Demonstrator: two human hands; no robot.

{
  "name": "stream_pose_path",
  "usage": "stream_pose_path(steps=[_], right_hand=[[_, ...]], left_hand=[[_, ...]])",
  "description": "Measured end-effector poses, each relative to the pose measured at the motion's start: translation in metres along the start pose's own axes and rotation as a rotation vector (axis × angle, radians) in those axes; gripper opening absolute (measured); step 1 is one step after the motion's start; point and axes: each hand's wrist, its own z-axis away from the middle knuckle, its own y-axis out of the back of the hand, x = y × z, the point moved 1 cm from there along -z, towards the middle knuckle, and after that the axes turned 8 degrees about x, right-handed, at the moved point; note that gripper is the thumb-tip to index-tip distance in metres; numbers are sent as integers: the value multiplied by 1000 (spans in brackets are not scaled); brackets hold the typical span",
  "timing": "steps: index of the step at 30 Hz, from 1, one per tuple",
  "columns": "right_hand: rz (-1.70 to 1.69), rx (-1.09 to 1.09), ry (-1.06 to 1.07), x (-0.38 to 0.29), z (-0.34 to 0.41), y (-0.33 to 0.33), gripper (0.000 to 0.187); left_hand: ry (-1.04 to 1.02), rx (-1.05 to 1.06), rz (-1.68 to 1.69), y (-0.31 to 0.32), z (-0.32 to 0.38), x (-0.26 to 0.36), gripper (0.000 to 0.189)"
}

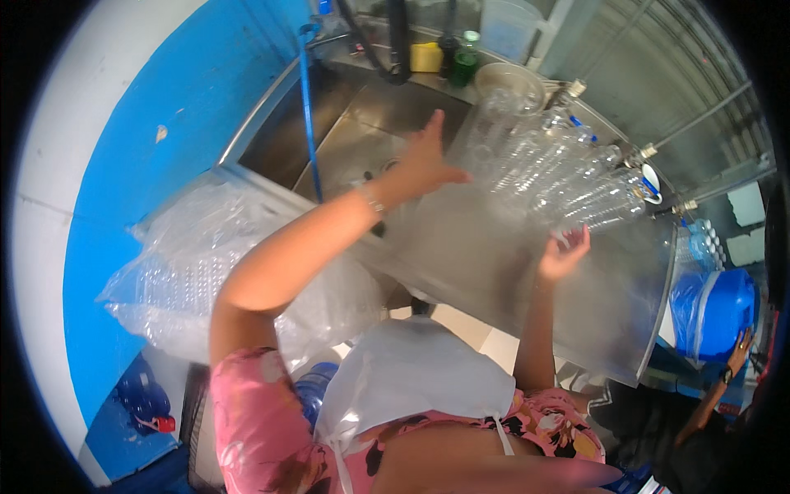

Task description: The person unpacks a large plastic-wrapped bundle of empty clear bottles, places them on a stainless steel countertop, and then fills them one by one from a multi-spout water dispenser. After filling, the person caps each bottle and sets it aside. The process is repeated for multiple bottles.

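My left hand (pixel 426 160) is over the steel sink, fingers spread, with nothing in it. Just right of it, a blurred clear plastic bottle (pixel 484 133) lies at the left end of a row. Several more clear ribbed plastic bottles (pixel 549 154) lie side by side on the stainless steel counter (pixel 469 241). Close to the base of the rightmost bottle (pixel 608 197) is my right hand (pixel 563 253), its fingers curled but apart and no object visible in them. Whether its fingertips touch that bottle is unclear.
A blue pipe (pixel 308 111) crosses the sink basin (pixel 352 133). At left bulges a clear plastic bag of bottles (pixel 203 272). Behind stand a green bottle (pixel 466 62) and a bowl (pixel 509 83). Another person's hand (pixel 739 355) touches a blue water jug (pixel 728 315) at right.
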Motion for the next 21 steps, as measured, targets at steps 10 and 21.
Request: stream_pose_path(steps=[10, 21], right_hand=[[207, -512, -81, -17, 68, -115, 67], [36, -371, -281, 5, 77, -140, 33]], left_hand=[[82, -193, 231, -94, 4, -50, 98], [162, 91, 177, -145, -49, -53, 92]])
